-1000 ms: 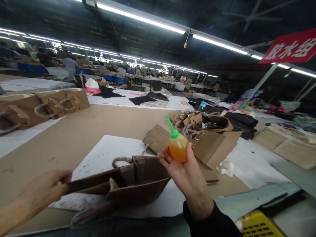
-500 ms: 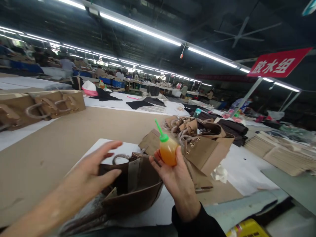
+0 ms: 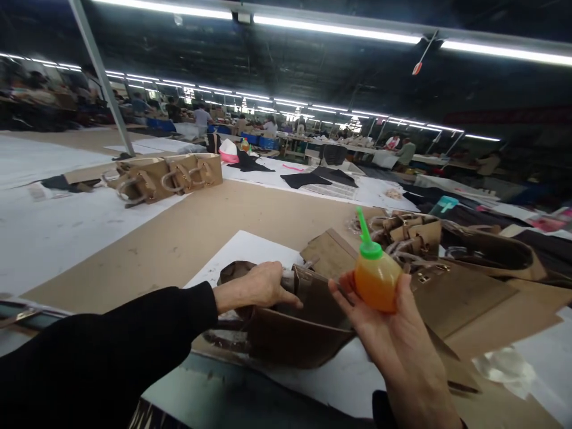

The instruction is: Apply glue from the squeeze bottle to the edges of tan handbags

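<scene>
My right hand [image 3: 388, 322] holds up a soft squeeze bottle [image 3: 379, 283] of orange liquid, its green nozzle pointing upward. The fingers and thumb cup the bottle from below. Under it and to the left stands a brown handbag [image 3: 297, 339], upright with its mouth open, on a white sheet [image 3: 243, 247]. My left hand [image 3: 261, 286] reaches over the bag's opening. Its thumb shows over the inside, while the other fingertips are hidden, so its grip is unclear. Plastic-wrapped handles hang at the bag's near left side.
More brown bags [image 3: 465, 292] and flat panels lie close on the right, near a crumpled white wad [image 3: 504, 366]. A row of finished-looking bags [image 3: 167, 179] stands at the back left. Black fabric pieces [image 3: 319, 177] and a pink-and-white cap [image 3: 229, 151] lie farther off. A metal post [image 3: 100, 77] rises at left.
My left hand has moved from beside the bag into its opening. The camera view has turned left. The right hand still holds the bottle upright.
</scene>
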The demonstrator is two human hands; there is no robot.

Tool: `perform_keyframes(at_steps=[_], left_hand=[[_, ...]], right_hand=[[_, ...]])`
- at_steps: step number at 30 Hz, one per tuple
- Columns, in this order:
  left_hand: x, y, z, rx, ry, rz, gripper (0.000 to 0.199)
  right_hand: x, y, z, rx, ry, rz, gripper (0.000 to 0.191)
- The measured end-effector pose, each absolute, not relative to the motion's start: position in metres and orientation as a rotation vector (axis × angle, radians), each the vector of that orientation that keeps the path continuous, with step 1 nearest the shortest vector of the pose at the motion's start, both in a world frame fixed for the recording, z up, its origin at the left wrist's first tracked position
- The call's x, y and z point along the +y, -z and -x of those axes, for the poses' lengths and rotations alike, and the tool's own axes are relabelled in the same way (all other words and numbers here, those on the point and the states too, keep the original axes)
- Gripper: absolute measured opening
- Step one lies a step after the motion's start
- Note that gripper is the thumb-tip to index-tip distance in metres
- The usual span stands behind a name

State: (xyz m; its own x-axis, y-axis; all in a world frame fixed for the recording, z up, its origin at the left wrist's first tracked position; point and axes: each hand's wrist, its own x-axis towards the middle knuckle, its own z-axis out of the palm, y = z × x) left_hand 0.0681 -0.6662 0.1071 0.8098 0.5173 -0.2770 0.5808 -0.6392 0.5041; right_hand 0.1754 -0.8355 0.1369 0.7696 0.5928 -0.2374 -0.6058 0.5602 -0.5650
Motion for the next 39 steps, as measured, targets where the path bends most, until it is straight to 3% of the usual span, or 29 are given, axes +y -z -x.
perform_keyframes(at_steps=[7, 12, 17, 21, 27, 39], left_hand=[[-0.625, -0.100, -0.082, 0.363, 0.243, -2.401, 0.059], [-0.636, -0.086, -0.088, 0.570, 0.094, -2.644, 0.082], [-0.668, -0.070, -0.088, 0.909, 0.079, -2.646, 0.052], [-0.665, -0.045, -0.090, 0.781, 0.063, -2.495, 0.038], [-0.646, -0.034, -0.085, 0.610, -0.131, -2.370, 0.034], [-0.639, -0.039, -0.079, 0.357, -0.083, -1.796, 0.042]], right_hand=[[-0.836, -0.138, -0.176, 0.049, -0.718, 0.704, 0.040], [-0.842, -0.133, -0.176, -0.007, -0.735, 0.687, 0.044], [-0.843, -0.133, -0.170, -0.030, -0.811, 0.571, 0.048], [-0.838, -0.128, -0.173, -0.026, -0.810, 0.539, 0.057], [-0.838, -0.127, -0.170, -0.045, -0.793, 0.493, 0.056], [-0.854, -0.132, -0.166, -0.032, -0.750, 0.608, 0.042]])
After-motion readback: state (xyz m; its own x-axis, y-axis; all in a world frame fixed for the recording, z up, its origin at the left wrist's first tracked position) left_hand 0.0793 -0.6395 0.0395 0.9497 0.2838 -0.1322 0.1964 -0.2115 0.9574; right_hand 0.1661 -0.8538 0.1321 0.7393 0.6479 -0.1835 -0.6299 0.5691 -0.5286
